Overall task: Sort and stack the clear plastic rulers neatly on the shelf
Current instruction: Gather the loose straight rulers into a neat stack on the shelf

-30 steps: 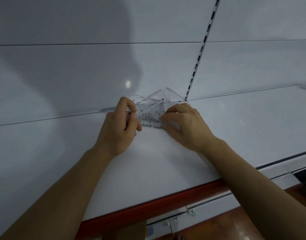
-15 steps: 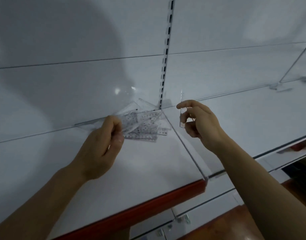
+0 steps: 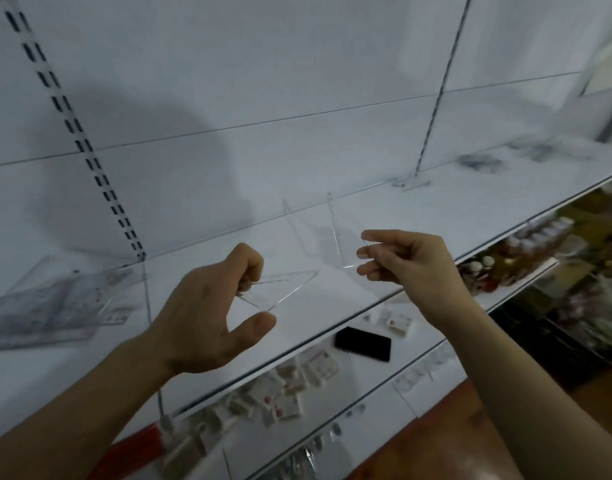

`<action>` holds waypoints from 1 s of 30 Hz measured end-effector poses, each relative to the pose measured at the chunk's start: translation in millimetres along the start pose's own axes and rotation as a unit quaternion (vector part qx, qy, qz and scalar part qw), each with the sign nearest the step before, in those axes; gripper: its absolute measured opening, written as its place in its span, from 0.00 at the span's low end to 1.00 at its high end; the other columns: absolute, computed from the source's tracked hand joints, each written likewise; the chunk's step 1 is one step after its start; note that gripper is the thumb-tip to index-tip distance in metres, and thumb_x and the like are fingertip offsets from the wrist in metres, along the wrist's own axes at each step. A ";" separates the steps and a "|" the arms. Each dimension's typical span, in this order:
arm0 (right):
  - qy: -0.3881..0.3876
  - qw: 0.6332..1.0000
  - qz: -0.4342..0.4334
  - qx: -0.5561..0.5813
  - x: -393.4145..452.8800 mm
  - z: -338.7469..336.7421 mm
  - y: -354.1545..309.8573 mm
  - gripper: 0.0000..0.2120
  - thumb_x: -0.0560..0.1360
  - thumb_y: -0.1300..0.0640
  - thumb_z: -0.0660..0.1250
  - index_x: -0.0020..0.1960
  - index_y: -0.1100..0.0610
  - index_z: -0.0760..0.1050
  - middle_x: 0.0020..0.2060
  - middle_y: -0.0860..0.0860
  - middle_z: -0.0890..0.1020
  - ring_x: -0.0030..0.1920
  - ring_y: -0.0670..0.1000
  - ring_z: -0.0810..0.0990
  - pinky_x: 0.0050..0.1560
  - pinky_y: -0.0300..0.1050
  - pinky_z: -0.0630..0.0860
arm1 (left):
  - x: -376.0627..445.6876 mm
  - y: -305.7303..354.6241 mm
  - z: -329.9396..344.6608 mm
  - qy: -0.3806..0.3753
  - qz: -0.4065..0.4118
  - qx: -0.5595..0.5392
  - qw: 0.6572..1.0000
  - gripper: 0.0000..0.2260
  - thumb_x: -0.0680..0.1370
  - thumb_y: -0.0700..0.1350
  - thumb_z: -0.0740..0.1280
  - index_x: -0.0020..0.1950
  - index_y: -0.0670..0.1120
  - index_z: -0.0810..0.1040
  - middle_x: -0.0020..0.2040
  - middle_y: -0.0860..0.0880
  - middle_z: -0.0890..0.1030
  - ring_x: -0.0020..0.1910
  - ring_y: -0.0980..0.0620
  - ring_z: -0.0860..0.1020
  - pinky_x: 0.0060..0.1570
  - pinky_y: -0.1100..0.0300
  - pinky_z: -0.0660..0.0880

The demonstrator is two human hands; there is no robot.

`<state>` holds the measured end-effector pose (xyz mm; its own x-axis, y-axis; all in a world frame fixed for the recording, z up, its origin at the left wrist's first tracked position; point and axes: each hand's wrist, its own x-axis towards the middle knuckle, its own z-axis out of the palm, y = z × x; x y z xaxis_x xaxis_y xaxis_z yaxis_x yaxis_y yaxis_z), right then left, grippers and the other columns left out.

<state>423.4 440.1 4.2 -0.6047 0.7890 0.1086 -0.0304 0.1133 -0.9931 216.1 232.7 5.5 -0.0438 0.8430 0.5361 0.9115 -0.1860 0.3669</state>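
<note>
1. A white back wall (image 3: 297,81) has thin lines across it and a strip of dark slots (image 3: 72,133).
2. A big soft shadow (image 3: 152,161) lies on the wall.
3. A lower shelf (image 3: 384,393) holds small white boxes (image 3: 283,400).
4. The floor (image 3: 453,445) is reddish brown.

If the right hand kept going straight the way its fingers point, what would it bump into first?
The right hand points leftward, pinching a clear ruler. Going straight on, it would probably meet the triangular ruler that the left hand holds, though depth is hard to judge.
</note>
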 end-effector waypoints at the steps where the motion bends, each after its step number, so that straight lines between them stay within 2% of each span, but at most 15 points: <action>1: -0.003 1.000 0.009 0.008 2.4 -19.4 2.9 0.11 0.81 0.70 0.64 0.60 0.63 0.80 0.45 0.59 0.87 0.42 0.56 0.87 0.43 0.42 0.83 | 12.7 6.1 13.9 0.002 0.002 0.004 1.000 0.24 0.75 0.74 0.52 0.49 0.54 0.63 0.35 0.58 0.66 0.32 0.57 0.67 0.33 0.70 0.65; 3: -0.001 0.999 0.024 0.025 5.7 -56.9 6.6 0.12 0.82 0.71 0.61 0.60 0.63 0.79 0.46 0.60 0.87 0.44 0.57 0.88 0.44 0.42 0.84 | 39.1 19.3 42.7 0.013 -0.002 0.006 1.000 0.22 0.75 0.73 0.54 0.49 0.55 0.62 0.35 0.58 0.67 0.33 0.57 0.68 0.33 0.70 0.66; 6: 0.030 0.998 0.041 0.026 8.2 -100.3 8.6 0.09 0.81 0.69 0.63 0.57 0.63 0.79 0.44 0.59 0.87 0.45 0.57 0.88 0.45 0.44 0.84 | 73.5 37.9 77.4 0.008 -0.004 0.018 1.000 0.15 0.73 0.63 0.63 0.49 0.57 0.61 0.35 0.58 0.68 0.34 0.55 0.70 0.33 0.68 0.64; 9: 0.073 0.996 0.048 0.023 11.4 -145.1 9.7 0.06 0.81 0.68 0.65 0.54 0.65 0.80 0.42 0.59 0.87 0.45 0.58 0.88 0.47 0.50 0.85 | 114.0 55.5 108.1 -0.021 0.005 0.001 1.000 0.16 0.72 0.60 0.64 0.55 0.55 0.65 0.38 0.55 0.73 0.35 0.54 0.74 0.34 0.58 0.74; 11: 0.094 0.994 0.049 0.006 16.7 -171.6 11.5 0.04 0.81 0.67 0.65 0.53 0.66 0.79 0.41 0.59 0.87 0.43 0.58 0.88 0.46 0.51 0.85 | 140.8 62.6 127.9 -0.035 0.025 -0.009 0.999 0.19 0.74 0.59 0.64 0.60 0.52 0.68 0.42 0.55 0.74 0.39 0.54 0.75 0.37 0.52 0.76; 15: 0.110 0.991 0.052 -0.061 33.6 -210.7 16.3 0.06 0.83 0.62 0.64 0.52 0.65 0.76 0.37 0.58 0.86 0.37 0.59 0.86 0.36 0.48 0.83 | 182.9 67.0 164.5 -0.052 0.061 -0.023 0.997 0.19 0.75 0.57 0.64 0.63 0.51 0.70 0.48 0.59 0.74 0.42 0.55 0.74 0.40 0.52 0.76; 19: 0.139 0.983 0.037 -0.117 58.6 -237.2 27.5 0.07 0.82 0.59 0.65 0.49 0.62 0.76 0.35 0.56 0.85 0.34 0.59 0.84 0.37 0.55 0.81 | 213.7 57.0 192.4 -0.078 0.076 -0.030 0.994 0.21 0.76 0.58 0.65 0.66 0.51 0.70 0.52 0.60 0.76 0.44 0.56 0.75 0.44 0.55 0.77; 21: 0.156 0.982 0.035 -0.096 76.2 -249.4 32.5 0.07 0.81 0.59 0.68 0.47 0.63 0.77 0.36 0.56 0.86 0.35 0.59 0.84 0.34 0.51 0.81 | 229.1 47.6 203.0 -0.089 0.082 -0.028 0.992 0.22 0.76 0.59 0.66 0.67 0.51 0.70 0.53 0.59 0.77 0.44 0.56 0.75 0.45 0.55 0.77; 23: 0.166 0.982 0.028 -0.081 97.9 -260.3 35.4 0.07 0.79 0.59 0.70 0.47 0.63 0.79 0.37 0.56 0.86 0.37 0.56 0.86 0.31 0.41 0.78 | 245.5 36.5 211.4 -0.097 0.089 -0.019 0.991 0.23 0.76 0.59 0.66 0.67 0.51 0.70 0.54 0.59 0.78 0.45 0.58 0.76 0.45 0.56 0.78; 25: 0.167 0.982 0.019 -0.085 122.9 -268.1 39.2 0.04 0.79 0.61 0.71 0.47 0.62 0.81 0.38 0.54 0.87 0.39 0.52 0.87 0.34 0.38 0.79 | 261.9 23.3 218.5 -0.104 0.102 -0.007 0.989 0.23 0.76 0.60 0.67 0.66 0.51 0.71 0.55 0.59 0.79 0.46 0.58 0.77 0.44 0.57 0.79; 28: 0.161 0.983 0.013 -0.090 166.8 -277.1 48.9 0.03 0.80 0.64 0.69 0.49 0.60 0.82 0.40 0.53 0.87 0.43 0.52 0.88 0.46 0.50 0.84 | 283.6 4.3 227.7 -0.118 0.116 -0.003 0.986 0.23 0.76 0.59 0.68 0.66 0.49 0.72 0.56 0.57 0.80 0.47 0.59 0.78 0.44 0.57 0.80; 30: 0.144 0.982 0.012 -0.125 198.6 -280.4 55.0 0.05 0.80 0.64 0.68 0.49 0.58 0.82 0.40 0.51 0.88 0.43 0.50 0.88 0.50 0.54 0.84 | 296.4 -8.1 234.9 -0.118 0.118 -0.002 0.986 0.23 0.76 0.59 0.68 0.67 0.48 0.74 0.57 0.56 0.80 0.49 0.61 0.78 0.46 0.60 0.79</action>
<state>524.7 772.3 -16.4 -0.3515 0.9272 0.1297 0.1991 0.2094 -0.9574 291.9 602.7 -17.1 0.2664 0.8702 0.4144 0.8835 -0.3923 0.2559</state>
